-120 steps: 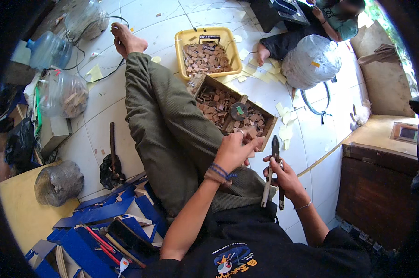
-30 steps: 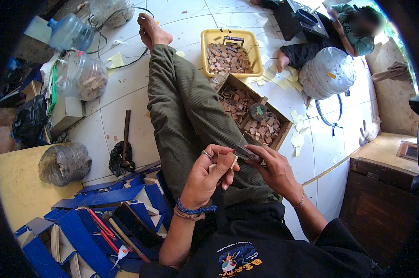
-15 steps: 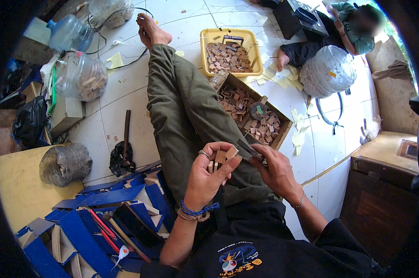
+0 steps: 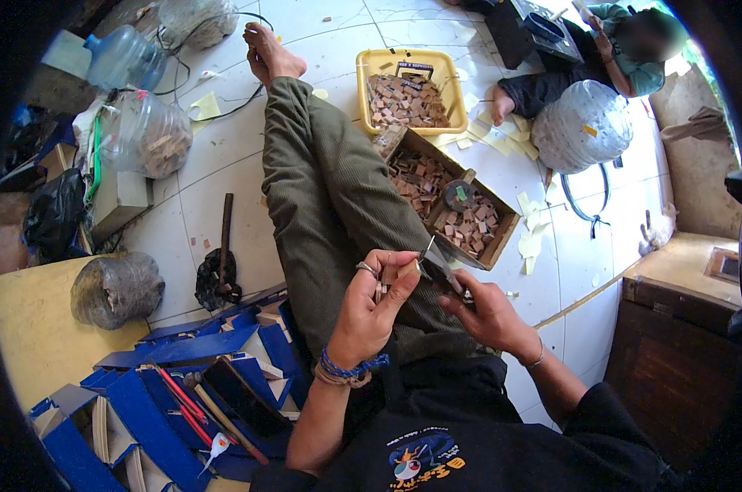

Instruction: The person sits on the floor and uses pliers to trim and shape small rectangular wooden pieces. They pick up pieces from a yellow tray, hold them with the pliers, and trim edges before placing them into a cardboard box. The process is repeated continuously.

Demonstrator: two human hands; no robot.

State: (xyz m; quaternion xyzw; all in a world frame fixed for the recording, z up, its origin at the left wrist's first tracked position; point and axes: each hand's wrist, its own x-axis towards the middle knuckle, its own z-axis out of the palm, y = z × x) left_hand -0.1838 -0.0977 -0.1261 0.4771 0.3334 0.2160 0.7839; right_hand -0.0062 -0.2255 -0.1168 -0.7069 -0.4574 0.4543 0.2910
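My left hand [image 4: 369, 307] is closed around several small wooden pieces [image 4: 385, 283], held over my lap. A piece with a pale edge sticks up between its thumb and forefinger. In my right hand [image 4: 494, 316] is a flat grey metal blade [image 4: 442, 272], its end close beside that piece. A thin bright sliver rises by the blade's end; I cannot tell whether it belongs to the tool. My fingers hide the blade's handle.
Ahead stand a yellow basin [image 4: 453, 107] and a wooden box [image 4: 496, 250], both holding many small wooden pieces. Blue cardboard holders [image 4: 154, 410] lie at the lower left. A hammer [image 4: 225, 246] rests beyond them. Another person [image 4: 629, 61] sits at the far right.
My right hand has moved slightly down and right, and the blade has tilted more upright. My left fingers have drawn closer around the wooden pieces.
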